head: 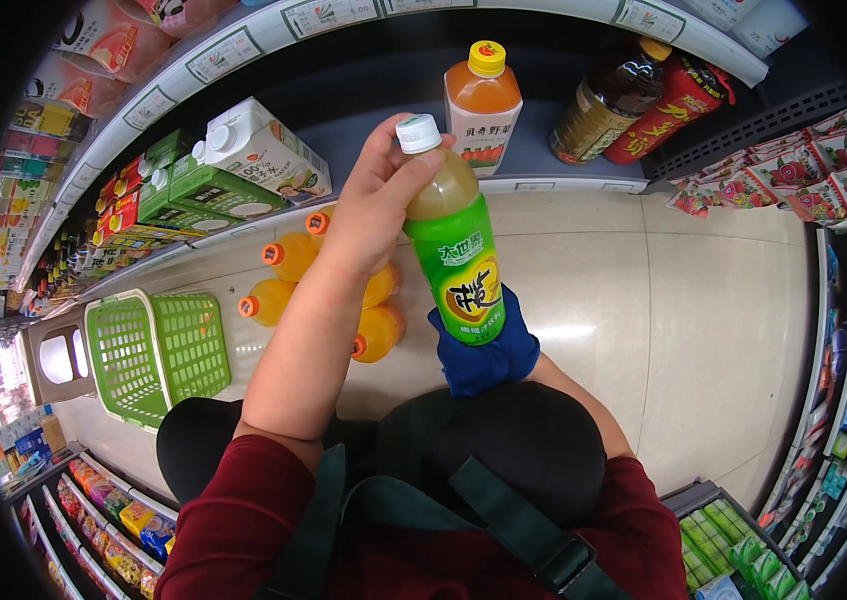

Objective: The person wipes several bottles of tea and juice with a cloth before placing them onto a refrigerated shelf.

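My left hand point(393, 187) grips a plastic drink bottle point(461, 255) around its shoulder, just under the white screw cap point(418, 133). Tilted toward me, the bottle wears a green and yellow label and holds a cloudy yellowish drink. Against its base is a dark blue cloth point(487, 364). My right hand point(541, 367) is mostly hidden behind that cloth and holds it at the bottle's lower end. Beyond the bottle, a carton-shaped bottle of orange drink point(485, 112) with a yellow cap stands on the dark lower shelf point(386, 97).
Several orange drink bottles point(273, 300) stand on the tiled floor point(581, 255) by my left forearm. Left of them is a green plastic basket point(187, 349). Juice cartons point(266, 150) line the shelf's left; a dark bottle point(607, 105) and red bottle point(671, 112) stand right. Snack packets point(791, 172) hang at right.
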Available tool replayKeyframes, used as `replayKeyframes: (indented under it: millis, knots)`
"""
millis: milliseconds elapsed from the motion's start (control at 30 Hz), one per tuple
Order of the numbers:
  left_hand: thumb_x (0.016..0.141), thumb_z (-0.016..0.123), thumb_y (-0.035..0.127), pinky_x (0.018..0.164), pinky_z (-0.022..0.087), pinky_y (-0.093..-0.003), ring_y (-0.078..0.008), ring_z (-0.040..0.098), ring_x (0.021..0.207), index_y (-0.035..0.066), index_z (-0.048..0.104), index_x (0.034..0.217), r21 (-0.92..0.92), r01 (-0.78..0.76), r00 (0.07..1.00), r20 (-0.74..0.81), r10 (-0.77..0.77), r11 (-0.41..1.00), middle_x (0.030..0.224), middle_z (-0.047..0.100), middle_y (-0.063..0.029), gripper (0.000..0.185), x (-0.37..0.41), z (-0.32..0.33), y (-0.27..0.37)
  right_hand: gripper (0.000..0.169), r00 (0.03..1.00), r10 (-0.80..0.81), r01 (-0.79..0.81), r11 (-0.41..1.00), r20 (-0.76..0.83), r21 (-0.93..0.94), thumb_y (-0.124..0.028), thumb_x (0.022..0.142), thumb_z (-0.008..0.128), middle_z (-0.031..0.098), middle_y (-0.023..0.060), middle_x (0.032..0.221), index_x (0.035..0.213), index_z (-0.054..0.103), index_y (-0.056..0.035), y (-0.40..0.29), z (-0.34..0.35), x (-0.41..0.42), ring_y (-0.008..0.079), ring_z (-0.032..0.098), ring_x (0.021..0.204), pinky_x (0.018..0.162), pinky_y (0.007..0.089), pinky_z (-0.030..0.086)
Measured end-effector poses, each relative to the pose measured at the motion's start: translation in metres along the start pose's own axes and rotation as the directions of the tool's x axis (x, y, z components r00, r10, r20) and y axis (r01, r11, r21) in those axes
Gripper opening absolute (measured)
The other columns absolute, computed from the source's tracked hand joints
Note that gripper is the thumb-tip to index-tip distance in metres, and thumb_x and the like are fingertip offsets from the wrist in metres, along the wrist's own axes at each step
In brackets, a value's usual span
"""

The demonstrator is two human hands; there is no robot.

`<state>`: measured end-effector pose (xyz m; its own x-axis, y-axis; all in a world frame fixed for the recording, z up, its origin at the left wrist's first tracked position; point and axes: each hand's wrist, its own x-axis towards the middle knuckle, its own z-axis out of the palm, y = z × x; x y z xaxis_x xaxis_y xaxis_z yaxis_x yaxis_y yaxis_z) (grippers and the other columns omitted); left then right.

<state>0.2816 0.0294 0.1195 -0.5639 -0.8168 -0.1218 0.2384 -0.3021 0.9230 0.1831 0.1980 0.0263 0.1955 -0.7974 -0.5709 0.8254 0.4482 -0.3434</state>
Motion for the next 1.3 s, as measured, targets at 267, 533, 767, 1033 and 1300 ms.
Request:
replayKeyframes:
  millis: [267, 533, 767, 1033, 1300]
  knots:
    - [0.097, 0.058, 0.016, 0.095, 0.047, -0.0313, -0.0176, 0.058, 0.11, 0.006, 0.045, 0.133, 0.106, 0.015, 0.997, -0.075, -0.007, 0.994, 0.123, 0.06, -0.0113, 0.04, -0.003, 0.008, 0.0, 0.018, 1.0, 0.024, -0.023, 0.994, 0.014, -0.107, -0.003, 0.09, 0.064, 0.06, 0.0019, 0.08, 0.104, 0.056, -0.0127, 0.004, 0.001, 0.002, 0.0141, 0.059, 0.066, 0.054, 0.0286, 0.048]
    - [0.097, 0.06, 0.022, 0.094, 0.045, -0.0289, -0.015, 0.057, 0.106, 0.004, 0.052, 0.125, 0.424, -0.161, 0.986, 0.098, 0.132, 0.891, 0.115, 0.062, -0.0068, 0.035, -0.017, 0.036, -0.006, 0.042, 0.896, -0.352, 0.43, 0.543, 0.269, -0.721, -0.039, 0.097, 0.04, 0.066, 0.0137, 0.098, 0.118, 0.056, -0.006, -0.003, -0.017, 0.004, 0.0253, 0.065, 0.084, 0.068, 0.0379, 0.054]
    - [0.085, 0.075, 0.027, 0.078, 0.05, -0.0265, -0.0133, 0.062, 0.087, 0.001, 0.057, 0.114, 0.39, -0.511, 0.858, 0.275, 0.433, 0.766, 0.096, 0.066, -0.0072, 0.043, 0.02, 0.097, 0.004, 0.048, 0.923, -0.358, 0.381, 0.901, -0.141, 0.21, -0.046, 0.098, 0.034, 0.064, 0.0165, 0.107, 0.117, 0.055, -0.0071, -0.03, -0.06, 0.028, 0.0327, 0.062, 0.092, 0.085, 0.0516, 0.049]
    - [0.086, 0.075, 0.023, 0.079, 0.05, -0.0237, -0.0106, 0.063, 0.089, 0.002, 0.06, 0.116, 0.755, -0.484, 0.854, 0.299, 0.426, 0.442, 0.101, 0.069, -0.0052, 0.04, 0.067, 0.129, 0.002, 0.033, 0.97, -0.223, 0.244, 0.871, -0.1, 0.426, -0.038, 0.095, 0.046, 0.065, 0.0131, 0.091, 0.078, 0.051, -0.0102, -0.006, -0.091, 0.038, 0.0258, 0.06, 0.074, 0.051, 0.0365, 0.043]
    - [0.088, 0.073, 0.021, 0.087, 0.05, -0.0263, -0.0139, 0.064, 0.098, -0.003, 0.057, 0.117, 0.75, -0.497, 0.831, 0.268, 0.487, 0.437, 0.112, 0.068, -0.0108, 0.041, 0.107, 0.126, -0.007, 0.037, 0.965, -0.247, 0.262, 0.925, -0.088, 0.275, -0.045, 0.096, 0.05, 0.067, 0.015, 0.096, 0.094, 0.058, -0.0088, -0.014, -0.1, 0.03, 0.025, 0.065, 0.084, 0.055, 0.0356, 0.052]
